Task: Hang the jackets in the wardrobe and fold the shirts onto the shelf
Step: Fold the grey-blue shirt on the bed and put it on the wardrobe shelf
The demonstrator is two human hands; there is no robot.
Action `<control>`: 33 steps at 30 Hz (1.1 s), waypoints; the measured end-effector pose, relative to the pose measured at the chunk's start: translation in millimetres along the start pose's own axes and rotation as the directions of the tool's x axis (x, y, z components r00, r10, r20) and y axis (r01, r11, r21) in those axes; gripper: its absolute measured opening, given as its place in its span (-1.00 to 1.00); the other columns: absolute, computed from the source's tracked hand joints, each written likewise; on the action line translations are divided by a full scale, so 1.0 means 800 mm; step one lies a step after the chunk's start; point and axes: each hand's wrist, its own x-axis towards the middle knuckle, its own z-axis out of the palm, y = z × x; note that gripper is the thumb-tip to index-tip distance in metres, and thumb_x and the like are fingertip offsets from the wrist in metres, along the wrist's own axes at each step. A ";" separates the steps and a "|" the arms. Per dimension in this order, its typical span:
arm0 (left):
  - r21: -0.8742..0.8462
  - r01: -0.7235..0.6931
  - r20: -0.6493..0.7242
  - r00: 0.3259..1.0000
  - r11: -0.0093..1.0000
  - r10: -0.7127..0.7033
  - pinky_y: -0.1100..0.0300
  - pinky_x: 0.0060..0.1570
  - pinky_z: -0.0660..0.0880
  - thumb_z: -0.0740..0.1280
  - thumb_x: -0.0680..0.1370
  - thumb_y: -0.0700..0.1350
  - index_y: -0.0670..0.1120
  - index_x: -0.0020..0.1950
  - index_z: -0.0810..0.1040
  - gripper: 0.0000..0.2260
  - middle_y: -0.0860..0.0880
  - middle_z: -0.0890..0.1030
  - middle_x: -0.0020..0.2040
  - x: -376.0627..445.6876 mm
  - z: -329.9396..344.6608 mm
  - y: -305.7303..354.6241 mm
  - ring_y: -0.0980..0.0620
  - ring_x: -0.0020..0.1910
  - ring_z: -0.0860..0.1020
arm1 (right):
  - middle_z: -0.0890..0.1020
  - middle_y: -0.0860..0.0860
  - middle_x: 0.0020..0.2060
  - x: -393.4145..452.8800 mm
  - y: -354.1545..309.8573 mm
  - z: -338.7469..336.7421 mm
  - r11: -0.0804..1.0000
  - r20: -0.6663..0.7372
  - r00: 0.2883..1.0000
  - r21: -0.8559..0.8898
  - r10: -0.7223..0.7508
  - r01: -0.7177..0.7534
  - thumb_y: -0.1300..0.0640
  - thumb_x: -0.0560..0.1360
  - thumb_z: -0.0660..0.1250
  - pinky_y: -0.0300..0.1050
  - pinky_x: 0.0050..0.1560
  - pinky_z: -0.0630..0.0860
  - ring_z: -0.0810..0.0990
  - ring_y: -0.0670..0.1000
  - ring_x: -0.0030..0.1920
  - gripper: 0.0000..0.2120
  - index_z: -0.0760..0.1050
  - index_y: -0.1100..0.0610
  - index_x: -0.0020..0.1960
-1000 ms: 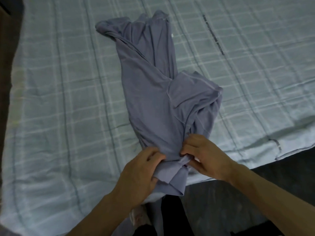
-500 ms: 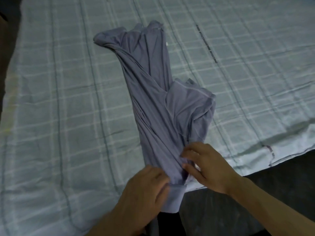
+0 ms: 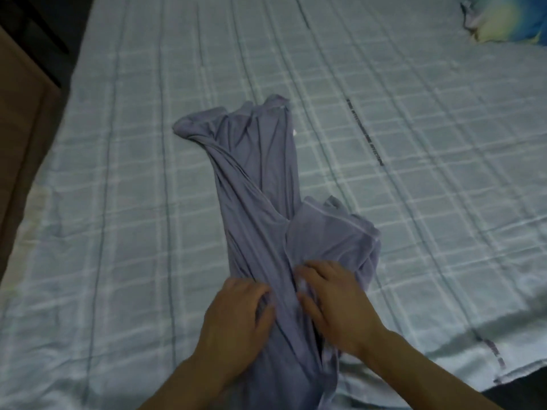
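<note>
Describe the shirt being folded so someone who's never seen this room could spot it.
Start at the bed with its pale green checked sheet. The shirt lies bunched lengthwise at its near edge, under both hands. It is plain greyish purple, unlike the colourful fabric at the far corner.

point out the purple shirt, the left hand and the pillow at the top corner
purple shirt (image 3: 260,179), head view, on the bunched middle of its body
left hand (image 3: 236,318), head view, on the back of the hand
pillow (image 3: 503,22), head view, on its blue and yellow cover
</note>
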 end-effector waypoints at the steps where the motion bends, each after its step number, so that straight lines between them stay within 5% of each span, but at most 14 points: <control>1: -0.016 0.030 -0.037 0.999 0.999 -0.031 0.20 -0.08 0.41 0.39 0.55 -0.04 -0.03 0.02 0.61 -0.90 0.03 0.59 -0.08 0.016 -0.006 -0.003 0.04 -0.05 0.47 | 0.55 0.02 0.18 0.017 -0.001 -0.007 0.999 -0.032 0.999 0.032 0.009 -0.008 0.00 0.57 0.22 0.04 0.13 0.50 0.53 0.07 0.12 -0.66 0.48 0.06 0.31; 8: -0.325 0.254 -0.161 0.934 0.911 -0.318 0.14 0.01 0.52 0.34 0.59 -0.05 -0.01 0.15 0.60 -0.83 0.05 0.59 0.05 0.117 -0.052 -0.047 0.09 0.03 0.52 | 0.57 0.10 0.11 0.138 -0.012 -0.028 0.992 -0.077 0.996 0.126 0.033 -0.023 0.17 0.54 0.30 0.06 0.13 0.49 0.55 0.13 0.07 -0.71 0.52 0.13 0.26; 14: -0.461 0.353 -0.137 0.878 0.814 -0.458 0.38 -0.07 0.41 0.34 0.59 -0.06 0.07 0.25 0.55 -0.77 0.05 0.58 0.16 0.202 -0.089 -0.110 0.11 0.06 0.54 | 0.57 0.10 0.13 0.239 -0.009 -0.033 0.987 -0.068 0.996 0.158 0.050 -0.039 0.19 0.58 0.27 -0.10 0.19 0.42 0.53 0.10 0.13 -0.74 0.53 0.15 0.25; 21: -0.598 0.456 -0.047 0.801 0.659 -0.597 0.12 0.16 0.46 0.37 0.57 0.00 0.21 0.35 0.45 -0.64 0.01 0.50 0.21 0.312 -0.124 -0.179 0.05 0.13 0.53 | 0.49 0.19 0.24 0.340 0.038 -0.057 0.980 -0.121 0.974 0.067 0.194 -0.187 0.19 0.54 0.32 -0.01 0.30 0.40 0.48 0.20 0.23 -0.61 0.45 0.17 0.36; 25: -0.649 0.442 -0.032 0.797 0.619 -0.603 0.01 0.24 0.50 0.36 0.58 -0.05 0.11 0.39 0.47 -0.63 -0.01 0.56 0.25 0.374 -0.133 -0.207 -0.02 0.17 0.56 | 0.44 0.27 0.33 0.398 0.076 -0.067 0.950 -0.065 0.948 0.006 0.313 -0.313 0.12 0.53 0.35 0.05 0.36 0.35 0.40 0.26 0.35 -0.50 0.37 0.12 0.44; 27: -0.700 0.442 -0.019 0.773 0.561 -0.634 0.05 0.16 0.51 0.36 0.57 -0.10 0.05 0.28 0.57 -0.72 0.00 0.61 0.15 0.394 -0.133 -0.215 0.03 0.07 0.57 | 0.55 0.24 0.22 0.423 0.089 -0.066 0.931 -0.049 0.931 0.067 0.362 -0.358 0.12 0.52 0.37 -0.09 0.22 0.41 0.52 0.21 0.23 -0.58 0.47 0.14 0.36; 29: -0.769 0.446 0.006 0.721 0.458 -0.693 0.10 0.02 0.49 0.38 0.55 -0.14 0.03 -0.03 0.67 -0.90 0.01 0.64 -0.10 0.405 -0.135 -0.219 0.02 -0.08 0.56 | 0.62 0.18 0.13 0.440 0.099 -0.063 0.909 -0.074 0.910 0.126 0.408 -0.397 0.15 0.51 0.38 -0.19 0.09 0.42 0.61 0.14 0.10 -0.67 0.56 0.17 0.26; 33: -0.838 0.424 0.030 0.664 0.343 -0.747 0.07 -0.09 0.49 0.37 0.51 -0.21 -0.02 -0.29 0.65 -0.81 -0.09 0.62 -0.24 0.405 -0.135 -0.220 -0.04 -0.17 0.54 | 0.64 0.17 0.05 0.452 0.111 -0.057 0.894 -0.181 0.879 0.166 0.442 -0.415 0.19 0.48 0.39 -0.19 0.08 0.41 0.62 0.13 0.03 -0.72 0.61 0.21 0.18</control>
